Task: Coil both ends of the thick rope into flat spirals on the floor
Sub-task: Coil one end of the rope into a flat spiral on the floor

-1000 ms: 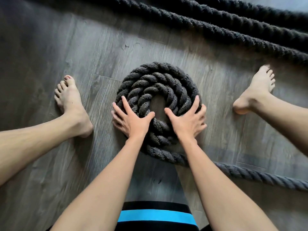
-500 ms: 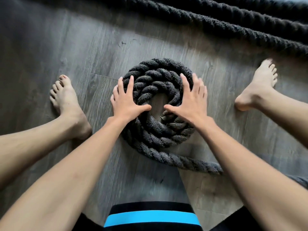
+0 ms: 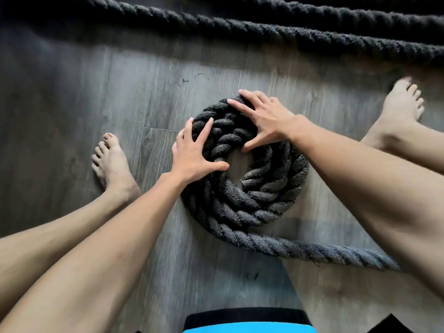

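Note:
A thick dark rope is wound into a flat spiral [image 3: 242,203] on the grey wood floor, with a small bare gap at its centre. Its free length [image 3: 324,253] trails off to the right under my right forearm. My left hand [image 3: 194,150] lies flat on the spiral's left side, fingers spread, thumb at the inner edge. My right hand [image 3: 264,118] presses flat on the spiral's far side, fingers spread over the outer turn, thumb reaching toward the centre gap.
Two more runs of the same thick rope [image 3: 264,32] lie across the floor at the top. My bare left foot [image 3: 113,164] and right foot [image 3: 398,111] flank the spiral. Bare floor lies to the left and near my body.
Both hands have slid from the spiral's near side up along it to the left and far sides, and the spiral has turned and looks larger in view.

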